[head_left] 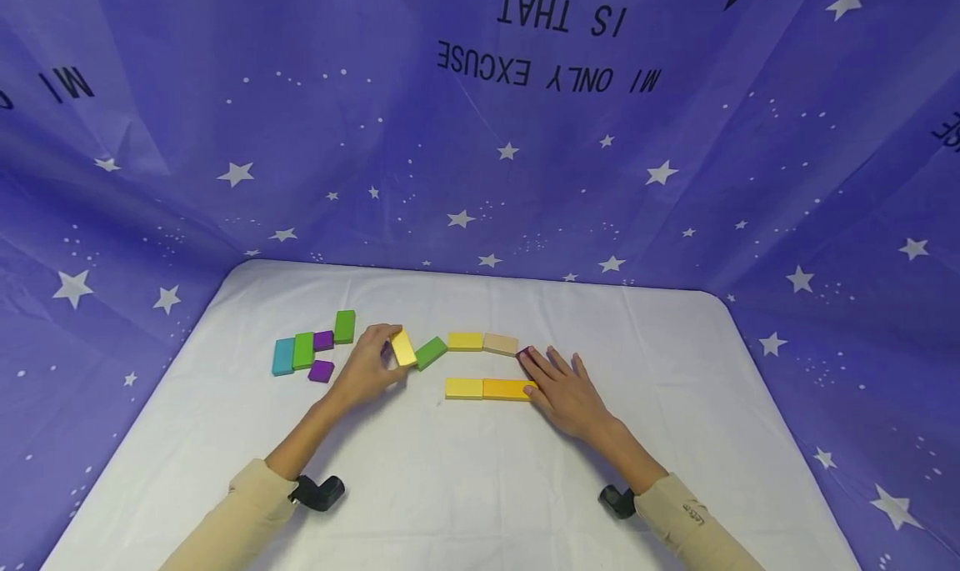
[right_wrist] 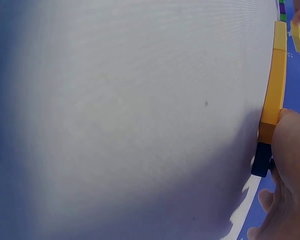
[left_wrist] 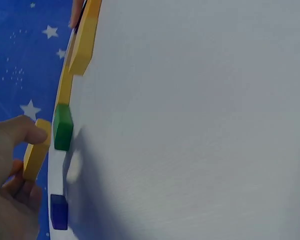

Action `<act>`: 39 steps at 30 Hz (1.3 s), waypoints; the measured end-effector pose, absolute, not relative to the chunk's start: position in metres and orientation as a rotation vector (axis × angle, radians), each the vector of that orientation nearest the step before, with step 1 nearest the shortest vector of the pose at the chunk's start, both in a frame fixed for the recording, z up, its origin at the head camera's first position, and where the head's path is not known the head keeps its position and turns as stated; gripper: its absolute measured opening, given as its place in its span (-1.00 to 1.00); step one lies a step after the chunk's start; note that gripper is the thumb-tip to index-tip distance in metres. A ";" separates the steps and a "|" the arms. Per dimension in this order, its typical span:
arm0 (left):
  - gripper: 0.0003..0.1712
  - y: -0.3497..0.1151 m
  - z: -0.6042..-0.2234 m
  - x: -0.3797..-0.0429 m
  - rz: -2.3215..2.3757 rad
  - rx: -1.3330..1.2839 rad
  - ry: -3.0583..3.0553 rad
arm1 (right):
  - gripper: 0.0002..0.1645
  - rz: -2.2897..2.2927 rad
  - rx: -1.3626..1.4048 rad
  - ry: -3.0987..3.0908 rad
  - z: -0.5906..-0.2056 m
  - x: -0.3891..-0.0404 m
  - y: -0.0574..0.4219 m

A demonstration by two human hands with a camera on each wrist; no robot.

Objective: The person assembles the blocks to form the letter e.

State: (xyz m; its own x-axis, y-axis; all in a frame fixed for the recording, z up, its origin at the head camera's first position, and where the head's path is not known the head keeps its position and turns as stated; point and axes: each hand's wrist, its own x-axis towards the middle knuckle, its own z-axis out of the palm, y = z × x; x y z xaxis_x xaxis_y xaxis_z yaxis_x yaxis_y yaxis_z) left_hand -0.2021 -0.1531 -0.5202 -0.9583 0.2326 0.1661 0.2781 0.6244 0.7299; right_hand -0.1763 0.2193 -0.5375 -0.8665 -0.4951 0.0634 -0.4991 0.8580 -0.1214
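My left hand [head_left: 365,369] pinches a yellow block [head_left: 403,348] between thumb and fingers, tilted, just left of a slanted green block [head_left: 431,353]. From that green block a row runs right through another yellow block [head_left: 465,342] and a tan block [head_left: 500,344] to a dark purple block [head_left: 522,352], mostly hidden by fingers. My right hand [head_left: 572,398] lies with fingers spread, its thumb on the right end of an orange block [head_left: 506,389]. A pale yellow block [head_left: 463,388] adjoins the orange one. The right wrist view shows a dark block [right_wrist: 261,160] beyond the orange block's end.
Left of my left hand lie a blue block [head_left: 282,357], two green blocks [head_left: 303,351] and two small purple blocks [head_left: 322,372]. A white cloth [head_left: 465,488] covers the table. A purple star-patterned curtain [head_left: 480,137] stands behind and at both sides.
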 end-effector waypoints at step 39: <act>-0.22 -0.140 -0.535 -0.163 -1.307 -0.629 -2.815 | -0.29 0.233 0.800 -3.021 -0.536 -0.177 0.219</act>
